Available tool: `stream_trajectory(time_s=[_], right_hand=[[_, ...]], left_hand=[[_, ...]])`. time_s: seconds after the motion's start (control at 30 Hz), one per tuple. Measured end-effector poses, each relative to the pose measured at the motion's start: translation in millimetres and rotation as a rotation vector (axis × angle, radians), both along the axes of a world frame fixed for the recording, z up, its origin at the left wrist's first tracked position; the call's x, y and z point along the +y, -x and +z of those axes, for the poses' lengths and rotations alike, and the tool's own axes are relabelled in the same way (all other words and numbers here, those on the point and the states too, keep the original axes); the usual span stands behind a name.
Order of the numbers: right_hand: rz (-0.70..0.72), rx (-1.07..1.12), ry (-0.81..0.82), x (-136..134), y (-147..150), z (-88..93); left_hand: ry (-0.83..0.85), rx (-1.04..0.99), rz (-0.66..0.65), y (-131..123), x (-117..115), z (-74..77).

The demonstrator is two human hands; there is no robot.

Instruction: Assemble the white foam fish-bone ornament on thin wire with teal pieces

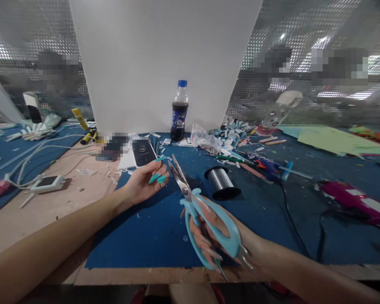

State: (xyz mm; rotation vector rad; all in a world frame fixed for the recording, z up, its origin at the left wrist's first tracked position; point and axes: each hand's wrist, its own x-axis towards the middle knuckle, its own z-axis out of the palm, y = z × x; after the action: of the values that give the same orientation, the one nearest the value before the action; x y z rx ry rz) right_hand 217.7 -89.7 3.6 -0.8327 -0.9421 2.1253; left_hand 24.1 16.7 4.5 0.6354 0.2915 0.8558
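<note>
R hand (209, 217) grips gaping scissors (185, 191) nr bench front edge (129, 276), no cut seen yet; can't tell L hand's (145, 182) pinch.

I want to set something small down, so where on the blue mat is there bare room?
The widest patch of blue mat lies between the left forearm and the scissors, bare but for specks. A smaller one sits between the spool and the black cord. Behind the spool it is crowded, with scraps heaped beside the bottle.
</note>
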Motion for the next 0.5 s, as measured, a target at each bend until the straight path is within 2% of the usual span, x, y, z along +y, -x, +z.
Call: stream_trajectory(time_s=[0.17,0.5], right_hand=[[-0.039,-0.052,0.02,-2,3,13.1],[-0.013,-0.055,0.076,-4,2,17.9]], left_hand=[[-0.004,0.0,0.001,0,1,-1.6],[-0.001,-0.015,0.004,-2,0,-0.6]])
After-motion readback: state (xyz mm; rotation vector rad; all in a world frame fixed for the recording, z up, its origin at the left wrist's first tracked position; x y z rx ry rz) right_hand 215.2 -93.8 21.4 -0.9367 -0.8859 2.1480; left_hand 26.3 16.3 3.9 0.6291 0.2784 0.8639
